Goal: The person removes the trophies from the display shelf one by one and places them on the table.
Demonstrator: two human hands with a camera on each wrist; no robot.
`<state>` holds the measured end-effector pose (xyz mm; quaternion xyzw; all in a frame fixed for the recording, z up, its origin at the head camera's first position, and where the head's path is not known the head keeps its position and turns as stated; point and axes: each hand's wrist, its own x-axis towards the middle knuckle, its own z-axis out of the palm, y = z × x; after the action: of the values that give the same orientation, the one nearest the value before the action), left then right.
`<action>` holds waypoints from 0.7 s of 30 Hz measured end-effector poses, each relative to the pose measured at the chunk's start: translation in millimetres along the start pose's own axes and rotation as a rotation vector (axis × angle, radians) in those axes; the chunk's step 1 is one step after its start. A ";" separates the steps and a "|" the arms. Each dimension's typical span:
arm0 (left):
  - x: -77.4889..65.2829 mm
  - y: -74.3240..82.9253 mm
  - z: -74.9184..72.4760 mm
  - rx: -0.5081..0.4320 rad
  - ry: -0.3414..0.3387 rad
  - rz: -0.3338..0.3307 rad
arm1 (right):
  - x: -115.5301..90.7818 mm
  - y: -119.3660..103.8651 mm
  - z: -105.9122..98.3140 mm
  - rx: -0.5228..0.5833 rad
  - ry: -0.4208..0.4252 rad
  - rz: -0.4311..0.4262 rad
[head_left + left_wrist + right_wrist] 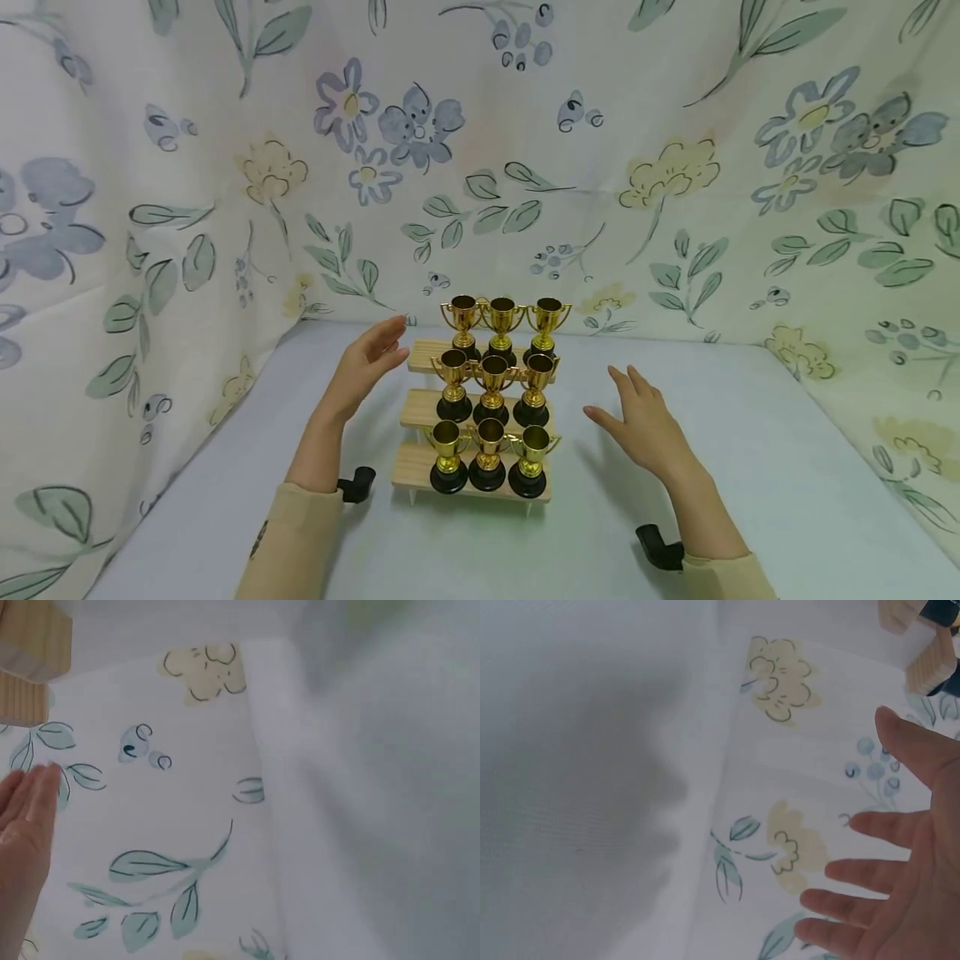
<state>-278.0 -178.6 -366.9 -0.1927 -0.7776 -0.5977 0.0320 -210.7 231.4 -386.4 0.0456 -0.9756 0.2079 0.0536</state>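
Several small gold trophy cups with black bases stand in three rows on a stepped wooden rack [412, 468]. One front-row trophy cup [532, 457] is at the right end of the lowest step; another trophy cup [464, 321] stands at the left of the top step. My left hand [368, 367] hovers just left of the rack's upper steps, fingers loosely bent, holding nothing. To the right of the rack, apart from it, my right hand [643, 423] is spread with nothing in it. The right wrist view shows its fingers [877, 876] extended.
The rack stands on a white tabletop [480, 550]. A floral cloth [480, 150] hangs behind and along both sides. Black wrist mounts [360, 485] sit by each sleeve.
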 end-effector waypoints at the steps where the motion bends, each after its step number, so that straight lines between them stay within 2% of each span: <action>1: 0.9 -0.3 0.9 -0.038 -0.018 0.004 | -0.5 0.2 -0.4 0.004 0.000 0.001; 6: 4.5 -3.6 4.1 -0.160 -0.056 0.007 | -2.0 0.2 -1.5 0.007 0.012 0.000; 11: 5.3 -9.1 3.6 -0.231 -0.072 -0.023 | -3.2 -2.2 -1.0 0.010 0.007 -0.001; 21: 13.8 -12.9 0.7 -0.204 -0.134 -0.025 | -7.5 -4.7 -2.5 0.003 0.005 0.004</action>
<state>-295.0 -177.1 -375.1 -0.2247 -0.7156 -0.6597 -0.0473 -202.6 228.7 -383.1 0.0432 -0.9753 0.2096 0.0554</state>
